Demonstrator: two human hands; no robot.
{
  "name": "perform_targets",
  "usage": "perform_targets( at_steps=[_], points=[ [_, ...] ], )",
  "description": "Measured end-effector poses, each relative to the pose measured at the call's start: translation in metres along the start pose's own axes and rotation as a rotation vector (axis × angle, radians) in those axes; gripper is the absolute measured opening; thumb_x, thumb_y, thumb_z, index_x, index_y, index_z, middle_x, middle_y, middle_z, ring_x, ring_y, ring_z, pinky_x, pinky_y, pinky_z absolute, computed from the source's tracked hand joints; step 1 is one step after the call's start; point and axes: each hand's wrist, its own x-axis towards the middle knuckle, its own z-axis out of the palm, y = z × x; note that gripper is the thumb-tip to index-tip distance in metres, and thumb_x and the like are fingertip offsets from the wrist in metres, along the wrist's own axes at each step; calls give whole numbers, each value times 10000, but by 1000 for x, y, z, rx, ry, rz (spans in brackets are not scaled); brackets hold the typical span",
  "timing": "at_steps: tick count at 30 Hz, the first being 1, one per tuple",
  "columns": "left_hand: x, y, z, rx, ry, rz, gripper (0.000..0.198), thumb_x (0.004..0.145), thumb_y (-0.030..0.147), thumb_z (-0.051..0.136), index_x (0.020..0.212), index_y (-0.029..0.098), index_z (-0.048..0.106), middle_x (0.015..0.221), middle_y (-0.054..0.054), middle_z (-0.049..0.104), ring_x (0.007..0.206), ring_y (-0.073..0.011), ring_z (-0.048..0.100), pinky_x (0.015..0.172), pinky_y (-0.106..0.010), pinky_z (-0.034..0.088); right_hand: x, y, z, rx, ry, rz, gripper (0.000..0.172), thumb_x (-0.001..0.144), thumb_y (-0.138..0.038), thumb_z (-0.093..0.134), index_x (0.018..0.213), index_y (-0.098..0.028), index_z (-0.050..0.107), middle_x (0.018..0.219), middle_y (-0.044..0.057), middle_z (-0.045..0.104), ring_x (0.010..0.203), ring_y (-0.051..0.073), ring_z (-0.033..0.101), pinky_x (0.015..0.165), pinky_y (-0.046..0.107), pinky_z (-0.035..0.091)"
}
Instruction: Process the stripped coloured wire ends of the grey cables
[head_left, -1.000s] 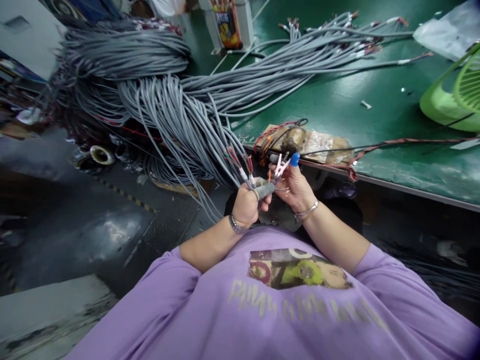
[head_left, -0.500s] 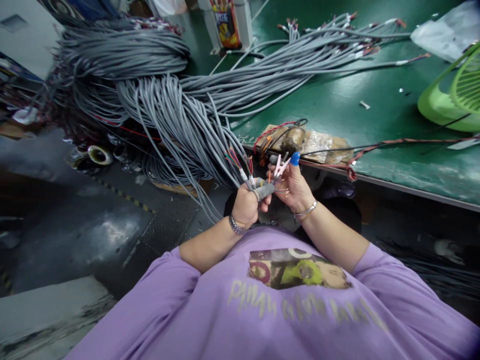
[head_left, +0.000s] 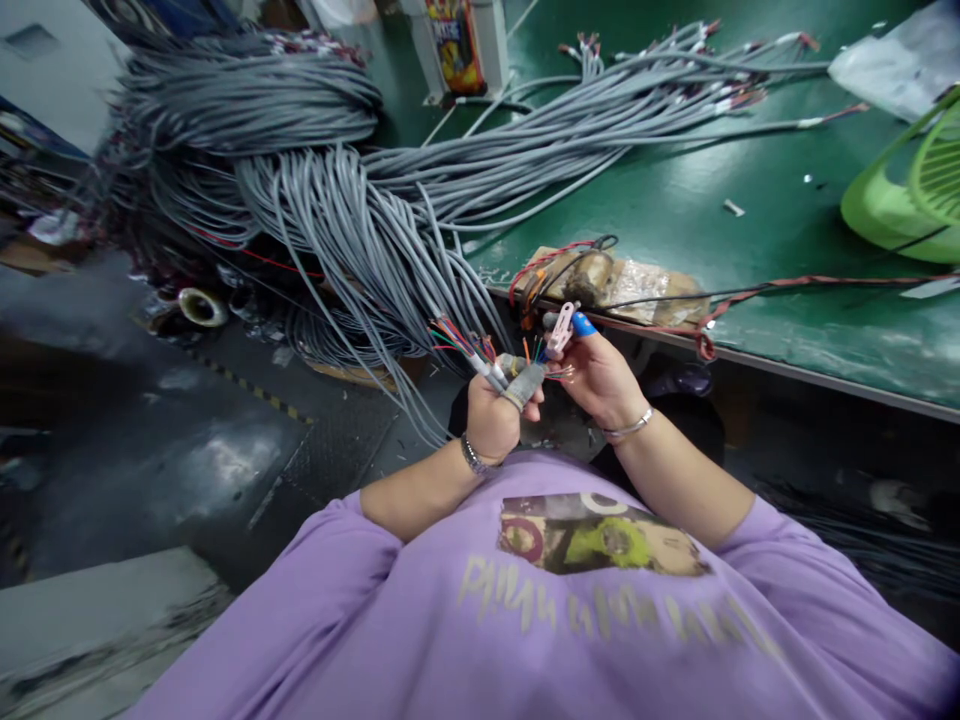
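My left hand (head_left: 495, 415) is closed around a few grey cable ends (head_left: 484, 365). Thin coloured wires fan out beyond the stripped sheaths, and worn grey wrapping covers some of the fingers. Just to the right, my right hand (head_left: 600, 375) pinches a small pink clip-like tool (head_left: 560, 328) with slots along it. A blue cover sits on its thumb. Fine wires (head_left: 559, 373) spread between the two hands, close to the right fingertips. The right hand's other fingers are partly hidden.
Big bundles of grey cable (head_left: 315, 200) hang over the green table (head_left: 750, 240) edge at left. A taped cardboard piece (head_left: 645, 290) with wires lies at the table's front. A green plastic fan or basket (head_left: 892, 205) stands right. A ring-shaped roll (head_left: 202, 307) lies below.
The pink tool's two arms, spread in a V before, are now together. My right hand has drawn slightly right, and the cable ends in my left hand tilt further left.
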Motion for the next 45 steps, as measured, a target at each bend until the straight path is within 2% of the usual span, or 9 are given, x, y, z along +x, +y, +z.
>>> perform_targets(
  at_steps=[4, 6, 13, 24, 30, 34, 38, 42, 45],
  points=[
    [5, -7, 1, 41, 35, 43, 361, 741, 495, 779, 758, 170, 622, 563, 41, 615, 380, -46, 494, 364, -164, 347, 2, 8, -8, -229, 142, -319, 426, 744, -612, 781, 698, -204, 669, 604, -42, 566, 539, 69, 431, 498, 212, 354],
    [7, -9, 1, 62, 50, 55, 379, 735, 517, 778, 766, 170, 628, 558, 42, 610, 382, -47, 494, 368, -168, 349, 4, 11, -10, -321, 193, -409, 483, 761, -672, 727, 661, -208, 637, 578, -41, 540, 536, 76, 426, 502, 225, 351],
    [8, -13, 0, 147, 53, 99, 394, 737, 537, 773, 779, 176, 621, 570, 42, 617, 404, -62, 525, 401, -188, 402, 9, 8, 4, -93, 104, -137, 524, 744, -739, 695, 782, -220, 640, 682, -17, 648, 561, 96, 530, 508, 239, 433],
    [9, -16, -1, 220, 58, 113, 365, 722, 497, 786, 749, 178, 612, 555, 44, 617, 410, -70, 537, 417, -195, 423, 10, 9, 5, -42, 149, -84, 497, 777, -723, 674, 840, -231, 660, 722, 0, 681, 656, 135, 607, 557, 246, 464],
    [2, -9, -3, 197, 54, 98, 382, 727, 518, 780, 746, 179, 606, 552, 44, 610, 397, -65, 519, 400, -192, 407, -3, 5, -3, -49, 44, -1, 569, 794, -793, 570, 816, -235, 684, 730, 5, 674, 596, 119, 560, 538, 238, 464],
    [-3, -5, -9, 197, 24, 50, 396, 683, 496, 821, 736, 181, 586, 550, 44, 604, 402, -72, 527, 404, -194, 420, -13, 2, -17, -191, -120, 87, 546, 636, -715, 787, 798, -198, 718, 729, 17, 686, 627, 131, 593, 584, 257, 490],
    [-1, -5, -14, 283, -70, -5, 364, 671, 446, 826, 711, 173, 589, 560, 27, 622, 423, -87, 565, 416, -198, 453, -21, 1, -21, -391, -145, -28, 364, 583, -432, 930, 773, -181, 748, 702, -7, 692, 609, 106, 563, 600, 241, 456],
    [4, -6, -17, 344, -237, -92, 314, 655, 376, 824, 696, 169, 591, 558, 14, 638, 422, -108, 591, 406, -204, 467, -28, -3, -16, -596, -206, -170, 245, 680, -393, 878, 781, -195, 775, 734, 10, 716, 683, 146, 603, 693, 288, 494],
    [7, -5, -17, 342, -277, -167, 330, 645, 390, 831, 690, 164, 596, 534, 8, 630, 399, -112, 582, 379, -198, 447, -31, -5, -19, -760, -222, -317, 185, 741, -371, 840, 820, -211, 791, 795, 16, 725, 756, 160, 623, 760, 297, 496]
  ],
)
